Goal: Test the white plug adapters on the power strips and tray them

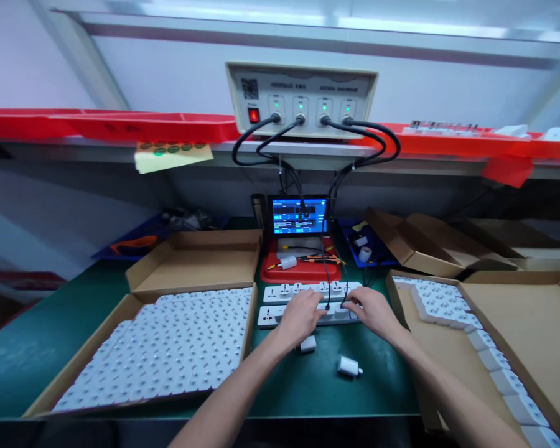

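Observation:
Two white multi-socket power strips lie side by side on the green bench, the upper strip (310, 291) behind the lower strip (280, 316). My left hand (300, 316) rests over the lower strip, its fingers curled down and hiding what lies beneath them. My right hand (372, 311) reaches the strip's right end, with its fingertips on or just above the sockets. A black cable (327, 292) drops between my hands. Below them lie a small white plug block (308, 343) and a white plug adapter (350, 367), both touching neither hand.
Cardboard trays hold rows of white adapters: a full left tray (168, 351) and a partly filled right tray (462, 348). Behind stand a red fixture tray (301, 267), a blue-lit screen (299, 216) and a cream tester box (301, 99) with black cables.

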Available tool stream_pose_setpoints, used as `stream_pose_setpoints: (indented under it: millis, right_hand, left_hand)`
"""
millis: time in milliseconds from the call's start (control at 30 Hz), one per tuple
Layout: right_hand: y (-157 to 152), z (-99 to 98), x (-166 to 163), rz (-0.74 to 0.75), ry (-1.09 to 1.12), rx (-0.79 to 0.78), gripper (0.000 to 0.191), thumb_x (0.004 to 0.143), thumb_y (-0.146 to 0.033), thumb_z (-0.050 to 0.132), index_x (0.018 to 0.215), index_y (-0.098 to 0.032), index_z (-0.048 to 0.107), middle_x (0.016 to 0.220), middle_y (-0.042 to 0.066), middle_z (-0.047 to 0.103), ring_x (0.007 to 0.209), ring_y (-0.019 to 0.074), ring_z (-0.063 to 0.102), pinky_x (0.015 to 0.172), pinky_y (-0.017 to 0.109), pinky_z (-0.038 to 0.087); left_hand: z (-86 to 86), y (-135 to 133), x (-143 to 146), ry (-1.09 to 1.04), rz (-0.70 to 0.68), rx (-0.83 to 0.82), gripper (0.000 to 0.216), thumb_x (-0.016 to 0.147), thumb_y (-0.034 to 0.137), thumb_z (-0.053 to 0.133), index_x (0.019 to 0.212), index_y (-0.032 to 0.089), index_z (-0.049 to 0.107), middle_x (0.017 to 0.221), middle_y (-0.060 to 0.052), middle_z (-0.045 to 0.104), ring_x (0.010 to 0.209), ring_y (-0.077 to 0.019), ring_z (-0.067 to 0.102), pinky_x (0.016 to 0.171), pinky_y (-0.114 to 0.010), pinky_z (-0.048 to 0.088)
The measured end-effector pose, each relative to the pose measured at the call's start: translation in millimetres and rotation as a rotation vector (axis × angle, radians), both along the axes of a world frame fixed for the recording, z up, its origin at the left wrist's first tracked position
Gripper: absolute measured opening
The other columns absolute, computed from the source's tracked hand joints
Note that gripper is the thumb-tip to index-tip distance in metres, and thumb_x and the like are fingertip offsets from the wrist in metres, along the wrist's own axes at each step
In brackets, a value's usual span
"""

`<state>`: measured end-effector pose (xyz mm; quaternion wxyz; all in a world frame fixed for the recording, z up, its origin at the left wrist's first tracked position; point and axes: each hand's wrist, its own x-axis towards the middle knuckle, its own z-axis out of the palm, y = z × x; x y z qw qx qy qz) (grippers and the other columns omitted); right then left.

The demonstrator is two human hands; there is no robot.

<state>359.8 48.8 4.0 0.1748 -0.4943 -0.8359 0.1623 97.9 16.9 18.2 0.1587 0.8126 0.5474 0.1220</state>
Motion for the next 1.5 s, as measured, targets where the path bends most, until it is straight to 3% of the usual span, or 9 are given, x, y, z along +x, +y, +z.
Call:
stream_pose_setpoints:
  millis: [133, 333, 433, 567, 767, 933, 1100, 1333, 1500]
  right_hand:
    - [-16.7, 16.8, -15.8, 0.050, -0.059, 0.104, 0.026, 0.111, -0.038, 0.056, 0.100, -0.022, 0.073, 0.098, 0.009, 0.076, 0.093, 0.0252, 0.071, 0.080, 0.033, 0.049]
    - [-30.2, 19.0, -102.4, 0.251, -0.299, 0.041, 0.025, 0.109, -0.020, 0.052, 0.126, -0.020, 0.068, 0.119, 0.014, 0.076, 0.088, 0.0262, 0.078, 0.073, 0.032, 0.052]
    - [-19.1, 8.1, -135.9, 0.269, -0.353, 0.027, 0.039, 0.105, -0.017, 0.055, 0.143, -0.019, 0.061, 0.131, 0.019, 0.075, 0.090, 0.0287, 0.080, 0.074, 0.033, 0.054]
    - [-0.6, -14.6, -148.0, 0.338, -0.314, 0.020, 0.029, 0.104, -0.018, 0.052, 0.129, -0.019, 0.066, 0.118, 0.016, 0.079, 0.095, 0.0306, 0.080, 0.079, 0.034, 0.056]
    - [5.5, -21.4, -138.4, 0.285, 0.025, 0.169, 0.037, 0.111, -0.044, 0.042, 0.134, -0.024, 0.064, 0.129, 0.015, 0.079, 0.104, 0.0332, 0.080, 0.083, 0.042, 0.062]
    - [6.5, 15.4, -168.1, 0.265, 0.317, 0.110, 0.043, 0.108, -0.061, 0.052, 0.133, -0.029, 0.067, 0.131, 0.012, 0.078, 0.113, 0.0335, 0.078, 0.092, 0.045, 0.064]
    - [4.0, 35.3, -237.8, 0.385, 0.430, -0.120, 0.042, 0.110, -0.058, 0.044, 0.118, -0.031, 0.075, 0.116, 0.012, 0.078, 0.101, 0.0315, 0.076, 0.088, 0.045, 0.064]
    - [18.1, 50.5, -360.9, 0.572, 0.340, -0.174, 0.037, 0.109, -0.047, 0.054, 0.139, -0.027, 0.063, 0.138, 0.011, 0.073, 0.125, 0.0309, 0.069, 0.104, 0.045, 0.053]
    - [36.1, 64.1, -463.3, 0.648, 0.205, -0.051, 0.024, 0.107, -0.025, 0.055, 0.128, -0.023, 0.068, 0.122, 0.010, 0.075, 0.113, 0.0261, 0.070, 0.094, 0.035, 0.049]
  left_hand:
    - [4.7, -13.3, -56.2, 0.093, 0.071, 0.018, 0.039, 0.095, 0.024, 0.076, 0.133, 0.020, 0.068, 0.133, -0.015, 0.074, 0.126, -0.0345, 0.066, 0.106, -0.044, 0.051]
    - [3.4, -19.8, -86.3, 0.112, 0.152, -0.097, 0.021, 0.095, 0.019, 0.071, 0.115, 0.020, 0.074, 0.118, -0.013, 0.080, 0.113, -0.0320, 0.076, 0.098, -0.039, 0.057]
    - [14.8, -17.8, -90.1, -0.107, 0.158, 0.051, 0.025, 0.096, 0.020, 0.069, 0.121, 0.020, 0.074, 0.121, -0.012, 0.080, 0.116, -0.0301, 0.075, 0.102, -0.041, 0.058]
    - [33.7, -19.7, -120.6, -0.581, 0.311, 0.203, 0.028, 0.099, 0.026, 0.066, 0.125, 0.021, 0.075, 0.127, -0.011, 0.078, 0.120, -0.0276, 0.072, 0.108, -0.044, 0.058]
    - [36.3, -38.2, -242.7, -1.214, 0.783, 0.108, 0.050, 0.095, 0.053, 0.070, 0.130, 0.018, 0.067, 0.113, -0.012, 0.073, 0.081, -0.0219, 0.077, 0.061, -0.030, 0.059]
    - [43.7, -60.2, -364.3, -0.570, 1.115, 0.286, 0.032, 0.095, 0.036, 0.070, 0.121, 0.020, 0.063, 0.104, -0.009, 0.074, 0.082, -0.0203, 0.074, 0.069, -0.027, 0.052]
    - [43.2, -60.6, -423.4, 0.257, 1.016, 0.088, 0.021, 0.103, 0.032, 0.059, 0.111, 0.016, 0.071, 0.106, -0.018, 0.075, 0.103, -0.0325, 0.071, 0.089, -0.039, 0.051]
    - [18.5, -46.9, -438.2, 0.274, 0.872, 0.053, 0.028, 0.100, 0.020, 0.055, 0.091, 0.013, 0.080, 0.113, -0.021, 0.070, 0.114, -0.0329, 0.064, 0.099, -0.040, 0.050]
    - [14.9, -57.1, -456.8, 0.173, 0.931, 0.136, 0.039, 0.111, 0.032, 0.044, 0.126, 0.017, 0.076, 0.125, -0.016, 0.068, 0.123, -0.0277, 0.062, 0.105, -0.037, 0.048]
